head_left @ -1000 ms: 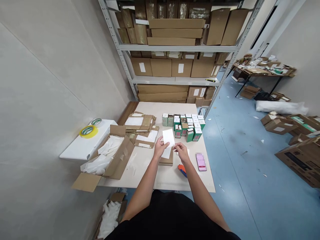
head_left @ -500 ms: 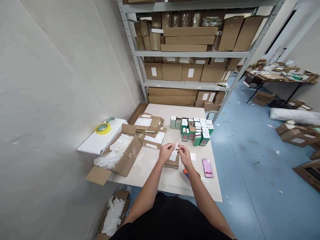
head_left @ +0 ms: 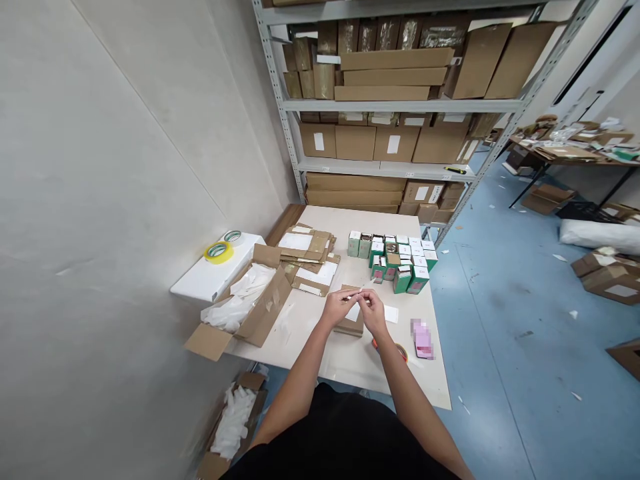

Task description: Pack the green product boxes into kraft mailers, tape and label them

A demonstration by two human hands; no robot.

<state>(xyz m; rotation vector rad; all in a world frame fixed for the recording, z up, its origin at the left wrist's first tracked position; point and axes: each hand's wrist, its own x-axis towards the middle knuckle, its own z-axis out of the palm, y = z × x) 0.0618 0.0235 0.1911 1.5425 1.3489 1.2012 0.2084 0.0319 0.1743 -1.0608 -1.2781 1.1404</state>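
Observation:
My left hand [head_left: 338, 308] and my right hand [head_left: 373, 313] meet fingertip to fingertip above the table. Both pinch a small thin white strip [head_left: 369, 285], mostly hidden by the fingers; its exact kind is unclear. Below them lies a flat brown cardboard box [head_left: 351, 327] with a white label [head_left: 354, 312] on top, partly covered by my left hand. A white paper slip [head_left: 391, 314] lies just right of my right hand. Under my right forearm, a tape roll [head_left: 401, 352] with an orange part beside it is partly covered.
Several small green-and-white boxes [head_left: 417, 280] stand at the table's back right. A pink blurred item [head_left: 423, 340] lies near the right edge. Flattened cardboard [head_left: 315, 277] and an open carton [head_left: 270, 307] of white bags are left. Behind stands a shelving rack [head_left: 400, 106].
My hands have come closer together, and the white strip between them is now more hidden. The whole view has shifted slightly, with the scene moving right.

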